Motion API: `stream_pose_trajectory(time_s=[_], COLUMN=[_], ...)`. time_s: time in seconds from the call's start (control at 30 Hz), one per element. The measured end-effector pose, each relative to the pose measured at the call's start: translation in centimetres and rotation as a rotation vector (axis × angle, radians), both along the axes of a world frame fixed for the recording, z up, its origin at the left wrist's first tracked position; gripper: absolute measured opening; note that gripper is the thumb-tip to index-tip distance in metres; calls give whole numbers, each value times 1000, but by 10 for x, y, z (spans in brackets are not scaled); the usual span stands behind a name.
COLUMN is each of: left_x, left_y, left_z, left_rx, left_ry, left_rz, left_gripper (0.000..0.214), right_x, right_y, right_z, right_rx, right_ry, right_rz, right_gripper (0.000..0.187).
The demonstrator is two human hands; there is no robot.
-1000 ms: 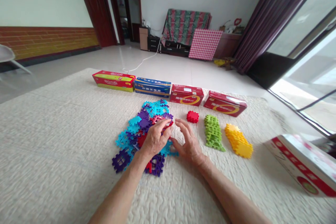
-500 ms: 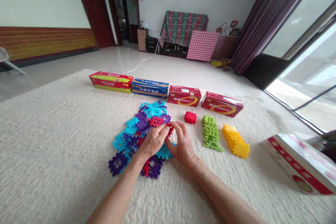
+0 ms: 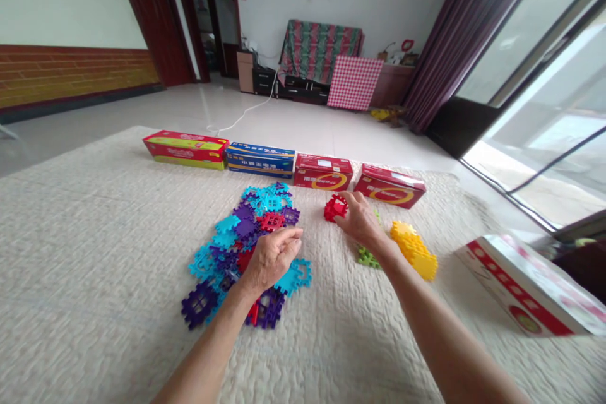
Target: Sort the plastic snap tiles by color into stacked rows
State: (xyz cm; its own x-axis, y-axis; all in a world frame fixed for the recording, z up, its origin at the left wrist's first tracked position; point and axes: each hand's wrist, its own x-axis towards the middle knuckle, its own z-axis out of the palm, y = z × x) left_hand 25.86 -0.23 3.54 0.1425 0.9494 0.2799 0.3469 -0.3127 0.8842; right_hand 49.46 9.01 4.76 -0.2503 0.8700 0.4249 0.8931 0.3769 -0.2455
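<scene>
My right hand (image 3: pixel 362 219) grips a red interlocking plastic building piece (image 3: pixel 338 203) with an open middle, right at the small red stack. More red (image 3: pixel 331 213) shows beneath that piece. Over the mixed pile my left hand (image 3: pixel 277 255) hovers, fingers curled together and nothing visible in them. The pile holds purple pieces (image 3: pixel 199 304), light blue pieces (image 3: pixel 294 276) and a few red ones (image 3: pixel 272 221), all with notched edges. Green pieces (image 3: pixel 368 257) lie partly hidden under my right hand and wrist. A row of yellow pieces (image 3: pixel 413 249) sits to their right.
Along the back stand a red-and-green box (image 3: pixel 186 150), a blue box (image 3: pixel 260 160) and two red boxes (image 3: pixel 322 172), (image 3: pixel 391 186). A white-and-red carton (image 3: pixel 530 290) is at the right. Everything rests on a cream quilted mat (image 3: pixel 108 252).
My right hand has moved from the pile, beside my left hand, to the red stack with the red piece. My left hand stays over the pile. The view has shifted slightly right.
</scene>
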Motion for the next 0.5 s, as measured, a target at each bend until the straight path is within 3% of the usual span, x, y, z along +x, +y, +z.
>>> stream_pose_trajectory(time_s=[0.27,0.4,0.5], left_x=[0,-10,-23], left_y=[2,6,12], left_z=[-4,-7,-9], left_rx=[127,205,296], left_ry=[-72,-89,96], left_rz=[79,281,463], left_gripper=[25,28,27], right_x=[0,0,-11], right_y=[14,5,-14], right_z=[7,8,6], right_rx=[-85,30,86], right_ry=[-155,-50,76], right_rz=[-19,38,150], right_gripper=[51,48,39])
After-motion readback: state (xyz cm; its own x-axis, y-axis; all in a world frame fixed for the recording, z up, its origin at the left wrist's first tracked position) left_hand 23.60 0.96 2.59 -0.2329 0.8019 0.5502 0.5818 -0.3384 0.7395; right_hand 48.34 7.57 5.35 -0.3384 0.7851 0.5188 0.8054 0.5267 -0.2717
